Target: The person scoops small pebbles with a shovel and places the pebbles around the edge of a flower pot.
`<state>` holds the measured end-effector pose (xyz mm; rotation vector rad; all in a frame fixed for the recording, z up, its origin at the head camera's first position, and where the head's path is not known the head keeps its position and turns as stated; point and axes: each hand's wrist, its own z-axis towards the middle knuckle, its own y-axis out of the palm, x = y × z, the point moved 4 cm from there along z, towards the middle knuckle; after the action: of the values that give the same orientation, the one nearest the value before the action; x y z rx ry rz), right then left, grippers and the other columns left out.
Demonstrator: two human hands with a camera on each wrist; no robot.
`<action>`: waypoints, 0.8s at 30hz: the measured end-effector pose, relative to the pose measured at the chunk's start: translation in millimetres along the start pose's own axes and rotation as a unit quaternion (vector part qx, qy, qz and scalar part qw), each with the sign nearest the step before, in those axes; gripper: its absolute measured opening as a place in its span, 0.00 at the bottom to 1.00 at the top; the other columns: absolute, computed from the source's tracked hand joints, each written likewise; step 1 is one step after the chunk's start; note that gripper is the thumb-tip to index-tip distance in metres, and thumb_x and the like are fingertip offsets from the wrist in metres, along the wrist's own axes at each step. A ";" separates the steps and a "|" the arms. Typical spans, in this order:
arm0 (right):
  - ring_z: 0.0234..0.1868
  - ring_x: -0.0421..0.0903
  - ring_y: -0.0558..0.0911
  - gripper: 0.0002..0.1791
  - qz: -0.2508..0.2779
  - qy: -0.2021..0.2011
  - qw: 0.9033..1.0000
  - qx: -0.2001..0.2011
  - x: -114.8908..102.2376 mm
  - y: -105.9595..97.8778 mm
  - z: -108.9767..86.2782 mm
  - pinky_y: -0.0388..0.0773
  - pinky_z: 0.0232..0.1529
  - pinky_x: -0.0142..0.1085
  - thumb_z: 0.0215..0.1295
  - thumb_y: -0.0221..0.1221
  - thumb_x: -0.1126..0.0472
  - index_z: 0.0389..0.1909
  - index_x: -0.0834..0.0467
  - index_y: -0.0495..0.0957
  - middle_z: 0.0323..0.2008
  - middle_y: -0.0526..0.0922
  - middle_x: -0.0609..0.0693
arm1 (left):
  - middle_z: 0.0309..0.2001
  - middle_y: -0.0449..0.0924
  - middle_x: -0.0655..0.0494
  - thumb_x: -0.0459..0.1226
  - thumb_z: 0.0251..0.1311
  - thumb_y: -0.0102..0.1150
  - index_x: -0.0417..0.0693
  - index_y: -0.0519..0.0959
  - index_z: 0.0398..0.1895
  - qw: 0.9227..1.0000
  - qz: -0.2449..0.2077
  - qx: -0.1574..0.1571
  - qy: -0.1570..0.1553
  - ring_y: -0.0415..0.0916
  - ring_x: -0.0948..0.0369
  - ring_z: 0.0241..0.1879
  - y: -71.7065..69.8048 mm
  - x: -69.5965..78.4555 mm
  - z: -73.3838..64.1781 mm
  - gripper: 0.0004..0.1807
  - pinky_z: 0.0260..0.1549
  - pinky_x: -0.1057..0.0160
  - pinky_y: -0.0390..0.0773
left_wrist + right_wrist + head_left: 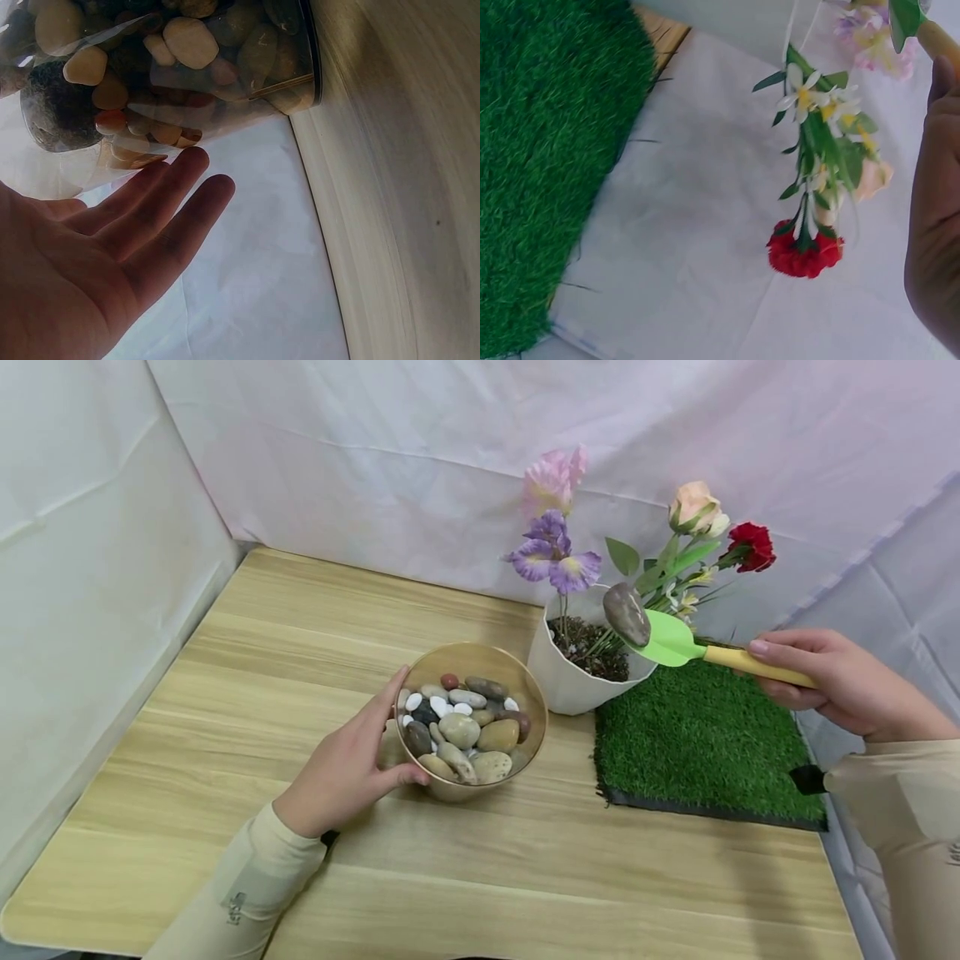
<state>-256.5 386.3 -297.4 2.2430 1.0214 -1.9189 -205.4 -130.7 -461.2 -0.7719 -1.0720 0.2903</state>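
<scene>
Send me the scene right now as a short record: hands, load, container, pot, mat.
Left hand: rests against the side of the clear container
Right hand: holds the green trowel by its yellow handle
Load: one grey-brown stone at the trowel's tip, appearing over the white pot in the head view
Container: mixed stones, including white pebbles
Pot: dark soil, purple iris, peach rose, red carnation, other blooms
Mat: artificial grass mat, right of the pot in the head view
</scene>
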 end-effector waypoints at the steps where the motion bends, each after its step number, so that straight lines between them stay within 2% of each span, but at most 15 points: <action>1: 0.16 0.55 0.49 0.19 0.003 0.000 1.000 0.000 1.4 -0.8 -0.2 0.48 0.19 0.50 0.91 0.40 0.67 0.42 0.66 0.78 0.20 0.62 0.56 | 0.83 0.60 0.43 0.79 0.56 0.52 0.61 0.38 0.92 1.000 -0.001 0.000 0.000 0.69 0.41 0.75 0.0 0.0 0.0 0.67 0.64 0.33 0.75; 9: 0.17 0.56 0.49 0.18 -0.011 0.019 0.999 0.025 11.7 -6.9 1.7 0.49 0.19 0.50 0.91 0.43 0.65 0.42 0.64 0.79 0.20 0.66 0.53 | 0.83 0.60 0.42 0.79 0.57 0.50 0.60 0.39 0.92 1.000 0.001 0.000 -0.001 0.67 0.41 0.76 0.3 -0.2 0.0 0.67 0.64 0.33 0.75; 17: 0.17 0.55 0.48 0.18 0.022 0.016 1.000 0.006 16.4 -5.3 10.3 0.46 0.19 0.50 0.91 0.42 0.65 0.42 0.64 0.80 0.20 0.66 0.52 | 0.83 0.61 0.43 0.78 0.57 0.53 0.62 0.38 0.92 1.000 -0.001 0.001 -0.001 0.70 0.42 0.74 -1.1 0.7 0.0 0.67 0.63 0.33 0.76; 24: 0.17 0.56 0.49 0.18 -0.013 0.029 0.999 0.017 19.0 -4.7 18.9 0.49 0.18 0.50 0.91 0.44 0.62 0.41 0.63 0.80 0.20 0.67 0.49 | 0.83 0.60 0.43 0.79 0.56 0.53 0.62 0.38 0.92 1.000 -0.002 0.000 -0.001 0.68 0.42 0.75 -1.1 1.3 0.1 0.67 0.64 0.34 0.76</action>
<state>-274.7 390.9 -317.0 2.3293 1.0377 -1.9054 -205.1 -130.7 -459.5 -0.7693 -1.0758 0.2887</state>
